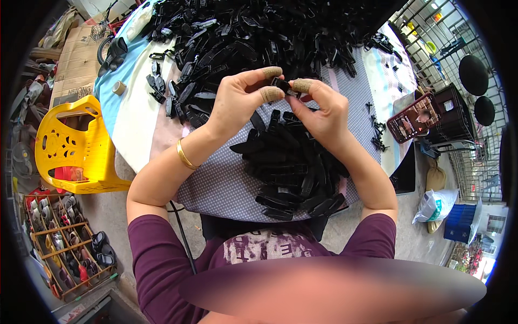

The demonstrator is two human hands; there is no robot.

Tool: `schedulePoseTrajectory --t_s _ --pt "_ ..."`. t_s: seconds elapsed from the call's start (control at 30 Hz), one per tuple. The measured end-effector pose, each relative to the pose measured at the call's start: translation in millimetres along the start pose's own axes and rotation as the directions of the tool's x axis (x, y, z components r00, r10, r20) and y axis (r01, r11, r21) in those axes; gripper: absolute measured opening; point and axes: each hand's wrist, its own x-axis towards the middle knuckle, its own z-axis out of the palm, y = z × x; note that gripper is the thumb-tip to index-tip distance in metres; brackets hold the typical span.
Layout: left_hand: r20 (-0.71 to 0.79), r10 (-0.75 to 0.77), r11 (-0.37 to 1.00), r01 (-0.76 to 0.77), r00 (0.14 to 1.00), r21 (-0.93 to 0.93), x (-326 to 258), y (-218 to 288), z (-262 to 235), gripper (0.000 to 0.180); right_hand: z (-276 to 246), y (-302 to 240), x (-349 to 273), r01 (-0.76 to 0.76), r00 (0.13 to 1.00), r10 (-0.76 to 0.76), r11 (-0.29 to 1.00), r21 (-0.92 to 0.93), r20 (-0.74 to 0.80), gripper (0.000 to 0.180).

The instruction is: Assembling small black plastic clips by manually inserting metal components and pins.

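Observation:
Between my fingertips, over the middle of the table, is a small black plastic part point(280, 84). My left hand point(235, 101) pinches it from the left with thumb and forefinger. From the other side my right hand point(327, 114) closes its thumb and forefinger on it. Tan tape wraps several fingertips. Just beneath the hands lies a near heap of long black plastic pieces point(288, 154). Beyond them spreads a much larger heap of black plastic parts point(232, 46). Their exact kind is not clear. Fingers hide much of the held part.
A dotted cloth point(216, 183) covers the table. Small black bits point(379, 137) lie at its right, near a propped phone point(414, 117). A tape roll point(119, 87) sits at the left. Beside the table stand a yellow chair point(81, 175) and a shoe rack point(59, 231).

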Motion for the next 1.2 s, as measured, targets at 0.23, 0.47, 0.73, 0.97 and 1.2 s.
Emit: schedulePoseTrajectory --t_s 0.23,0.47,0.73,0.97,1.2 --pt "0.049 0.104 0.990 -0.109 0.993 0.093 -3.5 5.1 3.8 0.031 1.7 2.2 4.4 -0.258 0.958 0.236 0.957 0.132 0.164 0.021" --pt "0.132 0.183 0.967 -0.202 0.974 0.153 -6.7 7.3 1.8 0.024 3.5 0.2 -7.6 -0.074 0.979 0.071 0.997 0.009 0.193 0.025" --pt "0.530 0.460 0.535 -0.699 0.712 0.474 -26.7 19.0 25.7 0.052 -41.1 50.4 18.1 -0.248 0.883 0.203 0.967 0.054 0.422 0.035" --pt "0.573 0.407 0.576 -0.687 0.711 0.444 -16.4 22.9 20.6 0.040 -15.4 79.7 5.0 0.049 0.963 0.112 0.823 -0.566 0.245 0.023" --pt "0.057 0.246 -0.074 -0.040 0.968 0.996 10.8 5.4 -22.0 0.035 -15.1 63.5 8.5 -0.041 0.955 0.171 0.885 -0.463 0.243 0.021"
